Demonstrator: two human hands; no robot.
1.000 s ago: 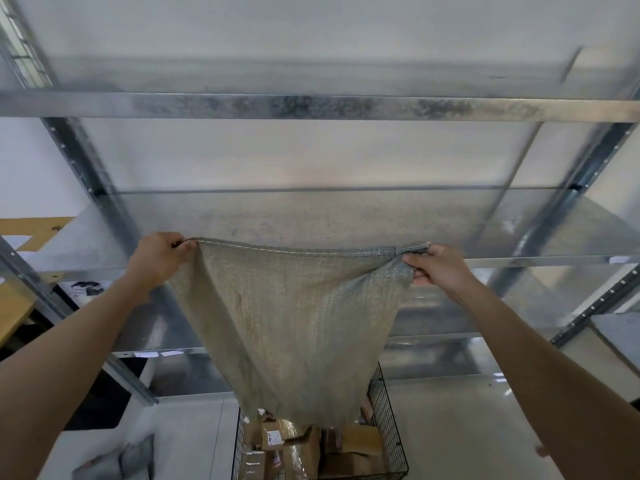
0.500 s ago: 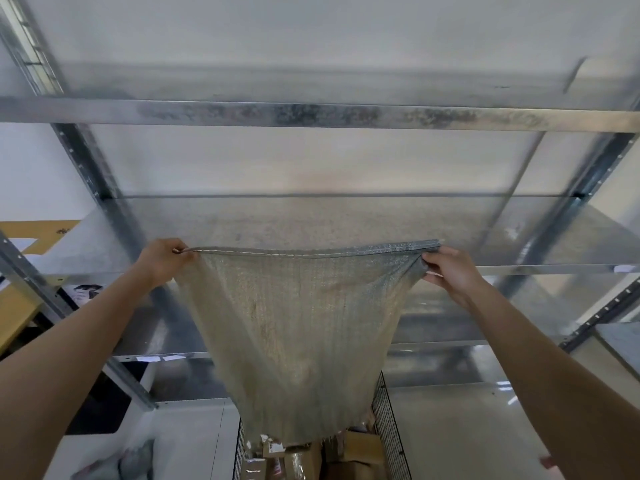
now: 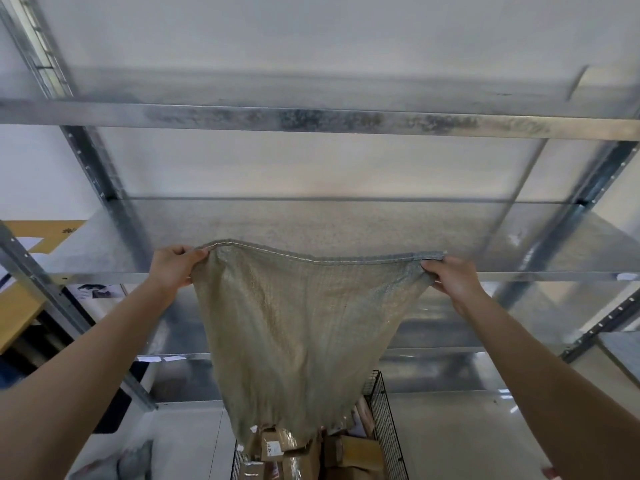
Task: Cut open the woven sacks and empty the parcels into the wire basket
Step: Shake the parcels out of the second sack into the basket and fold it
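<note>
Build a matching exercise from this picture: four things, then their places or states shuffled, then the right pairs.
Things:
1. woven sack
2. left hand
3. parcels
4. wire basket

Places or states:
a. black mesh, below the sack
b. grips the sack's top corner at the picture's left
c. hangs limp, held up by its top corners
d. piled in the basket

Pairs: 1-c, 2-b, 3-d, 4-a

The woven sack (image 3: pixel 301 334) is dull grey-tan with a fine criss-cross weave and a paler stitched seam along its top edge. Below the sack, the wire basket (image 3: pixel 385 420) is a black grid, and the parcels (image 3: pixel 356 452) are brown, one with a white label. Behind the sack, the metal shelving (image 3: pixel 311 120) is silvery grey with dark mottled smudges.
</note>
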